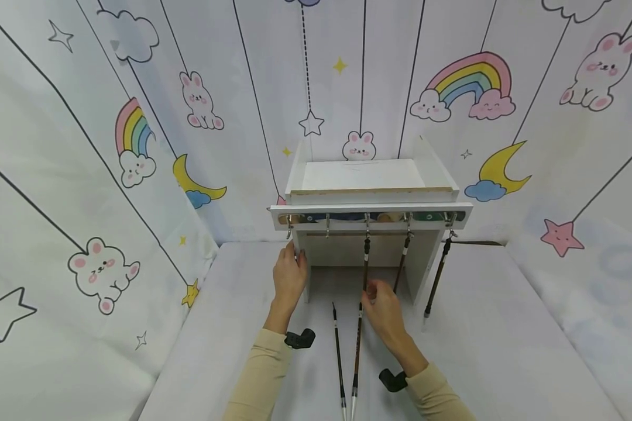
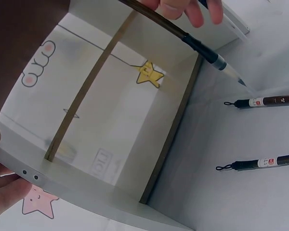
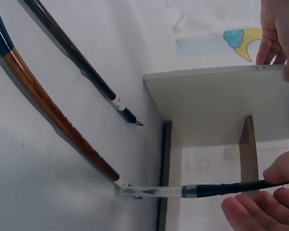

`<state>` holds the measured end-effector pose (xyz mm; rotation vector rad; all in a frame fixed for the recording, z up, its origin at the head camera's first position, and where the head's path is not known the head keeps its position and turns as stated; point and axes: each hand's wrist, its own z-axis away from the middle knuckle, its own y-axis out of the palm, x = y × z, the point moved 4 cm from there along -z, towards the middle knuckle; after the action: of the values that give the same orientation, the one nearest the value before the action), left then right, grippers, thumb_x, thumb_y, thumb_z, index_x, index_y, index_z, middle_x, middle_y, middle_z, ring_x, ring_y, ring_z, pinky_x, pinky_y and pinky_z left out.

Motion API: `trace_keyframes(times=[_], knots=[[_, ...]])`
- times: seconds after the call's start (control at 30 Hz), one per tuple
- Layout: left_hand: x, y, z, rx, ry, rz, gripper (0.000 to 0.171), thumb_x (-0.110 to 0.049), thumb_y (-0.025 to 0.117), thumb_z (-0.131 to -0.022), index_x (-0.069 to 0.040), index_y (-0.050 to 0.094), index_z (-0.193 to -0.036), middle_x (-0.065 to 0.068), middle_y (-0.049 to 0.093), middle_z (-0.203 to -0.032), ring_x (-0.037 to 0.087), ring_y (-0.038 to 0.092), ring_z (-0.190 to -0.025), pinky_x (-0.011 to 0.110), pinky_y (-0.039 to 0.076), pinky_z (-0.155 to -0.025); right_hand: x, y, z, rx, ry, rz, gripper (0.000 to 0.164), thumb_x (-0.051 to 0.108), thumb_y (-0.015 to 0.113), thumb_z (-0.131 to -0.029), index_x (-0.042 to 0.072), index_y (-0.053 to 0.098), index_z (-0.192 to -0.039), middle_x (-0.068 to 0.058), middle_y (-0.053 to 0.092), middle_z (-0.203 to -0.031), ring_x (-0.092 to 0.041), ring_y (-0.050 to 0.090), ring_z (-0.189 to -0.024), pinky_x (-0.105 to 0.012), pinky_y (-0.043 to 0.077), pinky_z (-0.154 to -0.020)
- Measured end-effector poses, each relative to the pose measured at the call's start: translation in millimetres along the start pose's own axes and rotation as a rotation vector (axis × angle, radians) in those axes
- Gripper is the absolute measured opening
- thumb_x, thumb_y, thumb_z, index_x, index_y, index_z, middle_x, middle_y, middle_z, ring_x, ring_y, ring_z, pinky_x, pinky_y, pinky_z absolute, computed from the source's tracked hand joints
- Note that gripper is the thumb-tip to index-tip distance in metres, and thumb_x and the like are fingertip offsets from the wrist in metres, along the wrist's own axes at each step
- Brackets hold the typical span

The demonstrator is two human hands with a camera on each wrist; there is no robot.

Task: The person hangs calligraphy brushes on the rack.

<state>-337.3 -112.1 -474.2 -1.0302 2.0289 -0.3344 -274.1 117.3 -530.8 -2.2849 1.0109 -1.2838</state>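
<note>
A white wooden shelf rack (image 1: 347,208) stands on the table, with a row of metal hooks along its front bar. My left hand (image 1: 289,272) grips the edge of the rack's left side panel (image 2: 101,192), thumb on one face and fingers on the other. From the middle hook hangs a dark-handled calligraphy brush (image 1: 366,260), tip down. My right hand (image 1: 383,307) pinches this brush between thumb and fingers; a clear cap (image 3: 156,192) covers its bristles. Two more calligraphy brushes hang to its right, a brown one (image 1: 402,263) and a black one (image 1: 439,278).
Two brushes lie on the white table (image 1: 200,362) in front of the rack: a thin black one (image 1: 338,351) and a brown one (image 1: 357,345), their hanging loops toward the rack. A cartoon-printed curtain (image 1: 253,105) surrounds the table at the back and sides.
</note>
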Motion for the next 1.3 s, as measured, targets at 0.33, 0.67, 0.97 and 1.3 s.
trace_keyframes(times=[0.33, 0.67, 0.97, 1.3], knots=[[-0.6, -0.1, -0.7, -0.005, 0.006, 0.002, 0.035, -0.01, 0.06, -0.097, 0.01, 0.058, -0.126, 0.026, 0.067, -0.095, 0.037, 0.07, -0.076, 0.048, 0.057, -0.059, -3.8, -2.0, 17.5, 0.055, 0.081, -0.039, 0.029, 0.004, 0.073, -0.086, -0.007, 0.064, -0.11, -0.014, 0.066, -0.094, -0.021, 0.068, -0.079, -0.03, 0.057, -0.065], [1.2, 1.0, -1.8, -0.013, 0.0, 0.008, 0.034, -0.01, 0.06, -0.097, 0.009, 0.058, -0.126, 0.025, 0.067, -0.091, 0.038, 0.07, -0.074, 0.05, 0.056, -0.058, -11.7, 6.0, 43.9, 0.189, 0.187, 0.022, 0.033, 0.011, 0.073, -0.087, -0.007, 0.064, -0.114, -0.01, 0.063, -0.088, -0.012, 0.054, -0.07, -0.022, 0.045, -0.057], [0.3, 0.6, -1.7, -0.007, -0.006, 0.008, 0.034, -0.01, 0.06, -0.097, 0.009, 0.058, -0.126, 0.025, 0.067, -0.091, 0.038, 0.071, -0.075, 0.049, 0.056, -0.058, -20.7, 17.3, 63.8, 0.266, 0.282, 0.048, 0.032, 0.014, 0.073, -0.087, -0.006, 0.065, -0.111, -0.008, 0.062, -0.085, -0.014, 0.053, -0.07, -0.024, 0.044, -0.057], [0.8, 1.0, -0.8, -0.013, 0.002, 0.004, 0.034, -0.01, 0.061, -0.097, 0.009, 0.058, -0.126, 0.024, 0.067, -0.092, 0.037, 0.071, -0.075, 0.048, 0.057, -0.059, -23.3, 25.0, 74.6, 0.271, 0.289, 0.057, 0.032, 0.014, 0.075, -0.084, -0.007, 0.066, -0.106, -0.009, 0.062, -0.081, -0.014, 0.053, -0.069, -0.027, 0.045, -0.059]])
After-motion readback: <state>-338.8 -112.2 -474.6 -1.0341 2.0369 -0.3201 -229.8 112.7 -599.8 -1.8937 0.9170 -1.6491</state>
